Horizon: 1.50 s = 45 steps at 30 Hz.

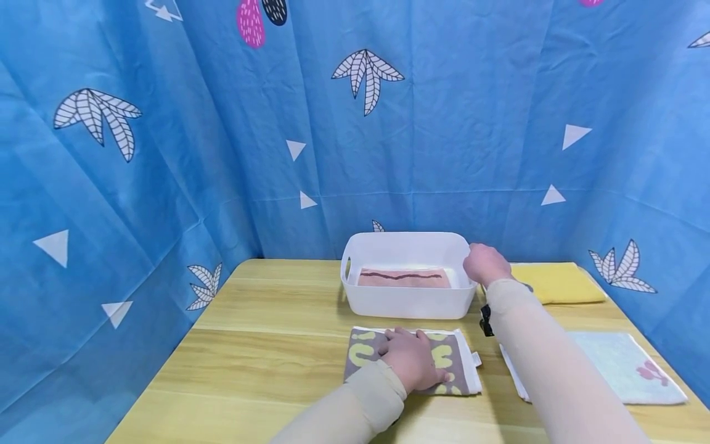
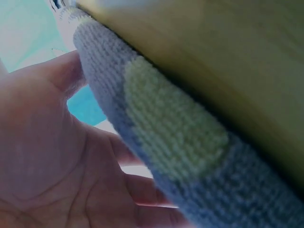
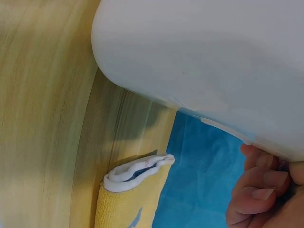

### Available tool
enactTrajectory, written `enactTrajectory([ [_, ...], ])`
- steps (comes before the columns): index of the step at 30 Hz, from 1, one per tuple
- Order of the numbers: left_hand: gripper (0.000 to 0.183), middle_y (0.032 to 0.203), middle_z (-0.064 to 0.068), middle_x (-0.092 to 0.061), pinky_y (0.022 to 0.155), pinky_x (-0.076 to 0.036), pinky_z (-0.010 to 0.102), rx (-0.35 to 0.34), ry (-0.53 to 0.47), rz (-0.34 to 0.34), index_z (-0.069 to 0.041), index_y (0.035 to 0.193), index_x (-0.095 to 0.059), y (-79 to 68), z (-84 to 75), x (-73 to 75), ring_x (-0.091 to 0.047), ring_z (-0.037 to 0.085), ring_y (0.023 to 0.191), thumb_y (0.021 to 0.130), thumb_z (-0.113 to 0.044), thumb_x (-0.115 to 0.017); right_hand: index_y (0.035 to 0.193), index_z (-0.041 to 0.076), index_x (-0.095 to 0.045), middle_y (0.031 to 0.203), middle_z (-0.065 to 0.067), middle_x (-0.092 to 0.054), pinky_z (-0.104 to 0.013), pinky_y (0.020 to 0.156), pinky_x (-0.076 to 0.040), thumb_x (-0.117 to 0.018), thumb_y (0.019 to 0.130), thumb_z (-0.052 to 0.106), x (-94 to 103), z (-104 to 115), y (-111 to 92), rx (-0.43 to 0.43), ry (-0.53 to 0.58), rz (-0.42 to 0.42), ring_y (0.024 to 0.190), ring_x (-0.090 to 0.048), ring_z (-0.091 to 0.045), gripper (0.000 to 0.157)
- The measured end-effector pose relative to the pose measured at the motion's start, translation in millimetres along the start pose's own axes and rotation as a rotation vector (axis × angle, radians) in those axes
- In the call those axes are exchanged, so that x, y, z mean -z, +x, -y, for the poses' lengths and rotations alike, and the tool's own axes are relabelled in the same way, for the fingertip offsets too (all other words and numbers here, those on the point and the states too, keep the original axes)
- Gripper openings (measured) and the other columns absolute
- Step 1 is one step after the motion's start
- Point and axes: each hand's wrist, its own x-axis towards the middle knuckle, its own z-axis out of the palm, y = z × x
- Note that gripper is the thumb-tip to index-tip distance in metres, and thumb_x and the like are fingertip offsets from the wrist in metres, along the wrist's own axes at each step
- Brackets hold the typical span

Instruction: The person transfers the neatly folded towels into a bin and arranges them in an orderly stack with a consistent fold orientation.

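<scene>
1. As we look down from the head view, two cream, close-fitting sleeves (image 1: 568,364) reach in over the pale wood-grain surface (image 1: 266,327).
2. Nearest us, the left hand (image 1: 410,359) lies palm down with its fingers spread and its thumb out to the right; in the left wrist view we see its thumb and fingers against the cloth's thick edge.
3. Under that hand we find a folded, grey-brown, knitted-looking cloth with yellow-green shapes and a white border (image 1: 444,353), flat on the surface just in front of the bin.
4. To its right we see a folded, pale blue-white cloth with a pink motif (image 1: 616,364), partly covered by the right forearm.
5. Farther off stands a white, rounded rectangular plastic bin (image 1: 407,303), upright, with an oval hole in its left end.
6. At the bin's right end, the right hand (image 1: 487,264) grips the rim with curled fingers.
7. Inside the bin we see a pink cloth with a dark red wavy line (image 1: 405,279).
8. Right of the bin lies a folded yellow cloth with white edging (image 1: 560,283).
9. Behind everything hangs a blue patterned curtain (image 1: 466,142).
</scene>
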Motion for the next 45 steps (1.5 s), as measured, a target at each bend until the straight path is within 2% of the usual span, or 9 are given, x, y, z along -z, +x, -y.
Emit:
enactTrajectory([
  [7,0.098,0.134,0.024,-0.046,0.069,-0.049,0.054,-0.033,-0.004,-0.002,-0.024,0.142,-0.039,5.2,1.2,1.1,-0.044,0.043,0.120,0.066,-0.087,-0.043,0.136,-0.005,-0.040,0.130,-0.029,-0.046,-0.057,0.086,-0.042,-0.034,0.093,0.013,3.5,-1.8,0.0,0.006,0.017,0.010,0.111,-0.048,-0.044,0.046],
  [12,0.077,0.108,0.006,-0.064,0.074,-0.049,0.041,-0.190,-0.058,-0.045,-0.018,0.123,-0.056,12.3,16.8,0.5,-0.060,0.024,0.099,0.072,-0.076,-0.054,0.126,-0.003,-0.049,0.125,-0.026,-0.051,-0.055,0.084,-0.042,-0.027,0.098,0.027,8.7,-7.9,-6.7,0.048,0.064,0.017,0.107,-0.050,-0.041,0.047],
  [16,0.045,0.086,-0.006,-0.061,0.072,-0.045,0.031,-0.317,-0.208,-0.042,-0.021,0.095,-0.060,18.3,40.2,0.2,-0.057,0.012,0.077,0.077,-0.062,-0.063,0.111,0.000,-0.057,0.112,-0.022,-0.057,-0.054,0.082,-0.042,-0.021,0.100,0.032,11.5,-14.7,-16.9,0.099,0.074,-0.023,0.102,-0.053,-0.039,0.050],
  [21,0.058,0.113,-0.005,-0.059,0.084,-0.045,0.033,-0.370,-0.315,-0.045,-0.019,0.120,-0.056,20.3,74.2,2.0,-0.056,0.013,0.097,0.080,-0.061,-0.059,0.110,0.002,-0.060,0.112,-0.020,-0.060,-0.055,0.083,-0.043,-0.027,0.098,0.027,9.3,-27.5,-33.7,0.128,0.066,-0.057,0.104,-0.054,-0.040,0.043],
  [23,0.065,0.126,-0.004,-0.055,0.091,-0.043,0.035,-0.372,-0.330,-0.066,-0.017,0.131,-0.051,19.1,86.2,3.2,-0.053,0.014,0.110,0.083,-0.060,-0.056,0.107,0.004,-0.061,0.105,-0.017,-0.062,-0.051,0.077,-0.045,-0.031,0.097,0.026,7.3,-32.6,-42.8,0.134,0.064,-0.055,0.096,-0.057,-0.036,0.039],
  [28,0.061,0.125,0.000,-0.056,0.090,-0.044,0.038,-0.329,-0.378,-0.112,-0.014,0.131,-0.052,16.7,114.3,4.8,-0.055,0.016,0.108,0.086,-0.055,-0.056,0.092,0.011,-0.061,0.077,-0.004,-0.057,-0.037,0.060,-0.039,-0.035,0.094,0.025,-1.7,-40.5,-68.6,0.162,0.068,-0.040,0.068,-0.051,-0.022,0.030],
  [33,0.054,0.118,0.002,-0.060,0.087,-0.045,0.041,-0.271,-0.448,-0.130,-0.015,0.122,-0.058,18.9,143.7,-0.9,-0.057,0.019,0.102,0.084,-0.053,-0.059,0.101,0.012,-0.065,0.084,-0.001,-0.061,-0.036,0.062,-0.042,-0.047,0.093,0.027,-19.3,-39.0,-89.9,0.211,0.089,-0.010,0.069,-0.051,-0.018,0.025],
  [38,0.056,0.113,0.006,-0.063,0.083,-0.045,0.044,-0.178,-0.517,-0.073,-0.011,0.120,-0.060,19.5,163.7,-10.4,-0.058,0.024,0.099,0.083,-0.053,-0.061,0.090,0.017,-0.064,0.076,0.003,-0.058,-0.033,0.059,-0.040,-0.055,0.090,0.027,-35.3,-35.5,-100.9,0.253,0.084,0.034,0.064,-0.049,-0.015,0.014],
  [45,0.036,0.073,0.001,-0.056,0.054,-0.040,0.037,-0.131,-0.600,0.003,-0.013,0.085,-0.057,15.3,175.1,-18.3,-0.051,0.019,0.063,0.080,-0.048,-0.066,0.078,0.022,-0.061,0.071,0.007,-0.056,-0.032,0.058,-0.039,-0.063,0.086,0.032,-50.3,-35.8,-106.3,0.284,0.072,0.079,0.063,-0.049,-0.013,0.013],
])
